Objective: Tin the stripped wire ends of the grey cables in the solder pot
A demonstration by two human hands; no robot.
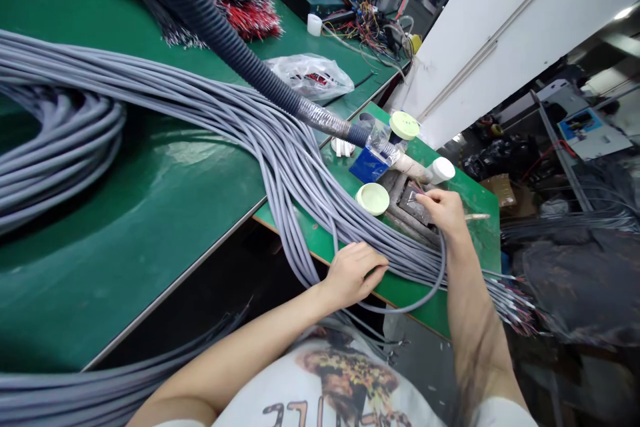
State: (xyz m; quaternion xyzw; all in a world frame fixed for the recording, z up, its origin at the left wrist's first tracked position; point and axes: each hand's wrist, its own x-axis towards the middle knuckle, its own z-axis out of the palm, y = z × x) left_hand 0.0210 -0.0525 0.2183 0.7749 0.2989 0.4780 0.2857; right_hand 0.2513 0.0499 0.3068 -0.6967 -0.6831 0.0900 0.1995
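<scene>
My right hand (444, 212) pinches the end of a grey cable (442, 260), its thin wires pointing down at a small solder pot (415, 203) with a dark, shiny surface. From that hand the cable loops down and back toward my left hand (354, 272). That hand lies against a thick bundle of grey cables (295, 147), its fingers curled together; whatever is between them is hidden. At the bundle's right end, stripped wire ends (517, 307) fan out past the board's edge.
A ribbed black hose (240, 60) slopes down to a blue box (371, 163) beside the pot. Around it stand a pale green dish (373, 199), a yellow-lidded jar (404, 125) and a white jar (441, 171). Coiled cables (55, 153) and a plastic bag (310, 77) lie on the green table (200, 213).
</scene>
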